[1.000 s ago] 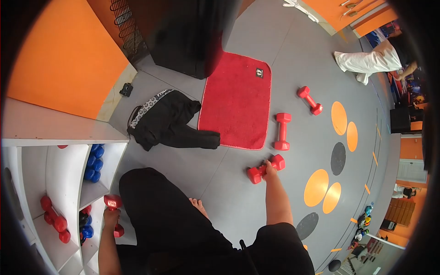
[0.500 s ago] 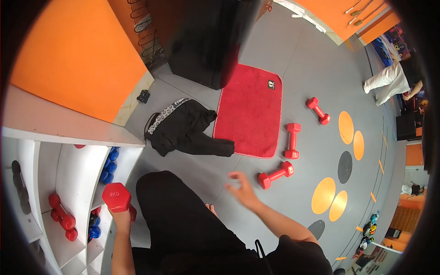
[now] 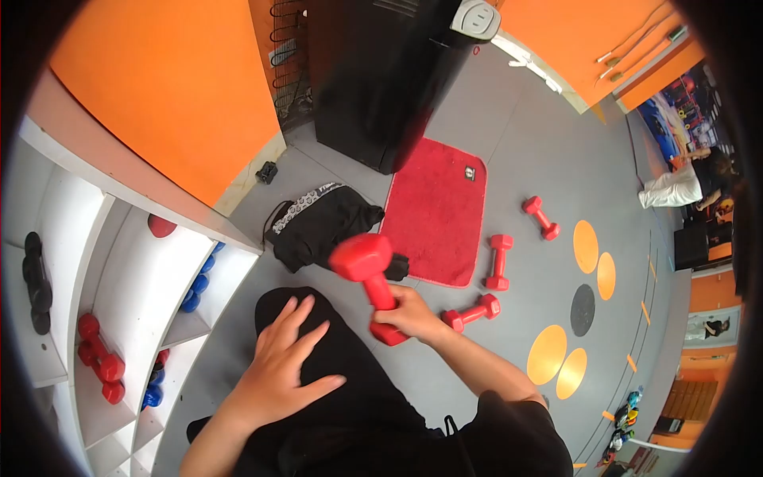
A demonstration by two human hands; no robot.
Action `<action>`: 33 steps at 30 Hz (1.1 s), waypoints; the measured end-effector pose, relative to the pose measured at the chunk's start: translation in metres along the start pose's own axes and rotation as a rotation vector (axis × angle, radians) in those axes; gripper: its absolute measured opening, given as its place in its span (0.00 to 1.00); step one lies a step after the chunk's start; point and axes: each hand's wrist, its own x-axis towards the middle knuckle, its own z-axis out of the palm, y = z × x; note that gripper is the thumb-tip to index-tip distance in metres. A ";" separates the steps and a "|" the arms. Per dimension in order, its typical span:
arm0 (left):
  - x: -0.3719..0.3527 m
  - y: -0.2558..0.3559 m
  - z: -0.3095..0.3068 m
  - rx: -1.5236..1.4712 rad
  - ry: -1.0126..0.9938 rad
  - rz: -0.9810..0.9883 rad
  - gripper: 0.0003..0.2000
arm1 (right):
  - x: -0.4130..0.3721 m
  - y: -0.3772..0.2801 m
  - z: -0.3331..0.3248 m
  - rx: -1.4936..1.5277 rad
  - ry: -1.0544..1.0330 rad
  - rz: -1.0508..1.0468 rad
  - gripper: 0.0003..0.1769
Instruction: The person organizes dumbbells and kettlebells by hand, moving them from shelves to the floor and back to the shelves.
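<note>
My right hand [image 3: 413, 315] is wrapped round the handle of a red dumbbell [image 3: 363, 258], which is raised at a tilt in front of my knee. One head of it points up and left, the other down beside my fingers. Over my thigh, my left hand [image 3: 284, 359] has its fingers spread and holds nothing. On the grey floor to the right lie more red dumbbells: one near my right wrist [image 3: 471, 312], another [image 3: 498, 262] behind it, and a smaller one [image 3: 541, 218] farther off.
A white shelf unit [image 3: 163, 270] on the left holds red dumbbells [image 3: 101, 358], blue dumbbells [image 3: 195, 291] and black ones [image 3: 36, 282]. Ahead are a black garment [image 3: 314, 226], a red mat [image 3: 441, 211] and a black cabinet [image 3: 362, 87]. A person [image 3: 674, 189] is at the far right.
The red dumbbell has passed from my left hand to my right and moved from the shelf side to the middle. My left hand has opened and come over my thigh.
</note>
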 end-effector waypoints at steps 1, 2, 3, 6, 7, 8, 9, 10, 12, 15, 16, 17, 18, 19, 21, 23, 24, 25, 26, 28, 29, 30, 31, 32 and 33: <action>-0.017 -0.020 0.002 -0.060 -0.063 -0.058 0.37 | 0.003 0.025 -0.019 -0.043 0.087 0.058 0.20; -0.040 -0.048 0.002 -0.085 -0.062 -0.142 0.35 | 0.008 0.057 -0.040 -0.035 0.161 0.094 0.18; -0.068 -0.076 0.000 -0.156 -0.038 -0.321 0.34 | 0.015 0.085 -0.062 -0.024 0.235 0.132 0.16; -0.193 -0.193 0.010 -0.070 0.368 -0.587 0.17 | 0.035 0.122 -0.131 -0.233 0.525 0.365 0.17; -0.243 -0.232 0.010 0.055 0.464 -0.729 0.16 | 0.048 0.131 -0.156 -0.420 0.618 0.450 0.18; -0.298 -0.266 0.005 0.090 0.521 -0.762 0.17 | 0.061 0.157 -0.186 -0.540 0.648 0.515 0.21; -0.340 -0.289 0.003 0.123 0.594 -0.794 0.18 | 0.079 0.173 -0.216 -0.668 0.675 0.561 0.24; -0.368 -0.288 -0.001 0.221 0.538 -0.790 0.18 | 0.085 0.179 -0.231 -0.781 0.748 0.627 0.25; -0.425 -0.282 -0.004 0.366 0.334 -0.841 0.18 | 0.105 0.197 -0.265 -0.978 0.841 0.708 0.27; -0.498 -0.278 -0.005 0.186 0.086 -1.211 0.21 | 0.108 0.236 -0.292 -1.161 0.770 0.723 0.29; -0.507 -0.271 0.001 0.292 0.056 -1.339 0.21 | 0.107 0.239 -0.287 -1.148 0.755 0.741 0.29; -0.516 -0.268 0.003 0.194 0.097 -1.347 0.22 | 0.108 0.241 -0.280 -1.136 0.744 0.757 0.30; -0.521 -0.272 0.011 0.173 0.104 -1.420 0.21 | 0.111 0.253 -0.273 -1.164 0.759 0.701 0.31; -0.508 -0.263 0.014 0.132 0.114 -1.437 0.22 | 0.108 0.264 -0.269 -1.192 0.787 0.645 0.32; -0.500 -0.269 0.032 0.064 0.146 -1.376 0.20 | 0.111 0.267 -0.266 -1.203 0.811 0.645 0.33; -0.452 -0.248 0.035 -0.036 0.231 -1.289 0.17 | 0.115 0.255 -0.275 -1.154 0.704 0.729 0.37; -0.444 -0.247 0.043 -0.108 0.298 -1.230 0.16 | 0.116 0.241 -0.264 -1.353 0.802 0.733 0.39; -0.432 -0.238 0.044 -0.072 0.297 -1.242 0.15 | 0.119 0.228 -0.247 -1.548 0.913 0.728 0.41; -0.414 -0.228 0.045 -0.036 0.292 -1.251 0.15 | 0.131 0.225 -0.232 -1.568 1.026 0.533 0.41; -0.374 -0.198 0.041 0.351 0.171 -1.118 0.18 | 0.150 0.198 -0.170 -1.485 1.073 0.113 0.41; -0.361 -0.198 0.045 0.442 0.260 -1.022 0.20 | 0.148 0.120 -0.093 -1.305 0.818 -0.007 0.34; -0.346 -0.204 0.046 0.539 0.351 -0.924 0.23 | 0.155 0.114 -0.049 -1.268 0.692 -0.787 0.28; -0.325 -0.207 0.039 0.586 0.420 -0.907 0.27 | 0.159 0.079 0.010 -1.003 0.415 -1.006 0.24; -0.303 -0.214 0.024 0.643 0.489 -0.887 0.30 | 0.138 0.021 0.076 -0.936 0.135 -1.035 0.24; -0.283 -0.223 0.009 0.634 0.631 -0.866 0.34 | 0.114 -0.036 0.133 -0.915 -0.063 -1.183 0.21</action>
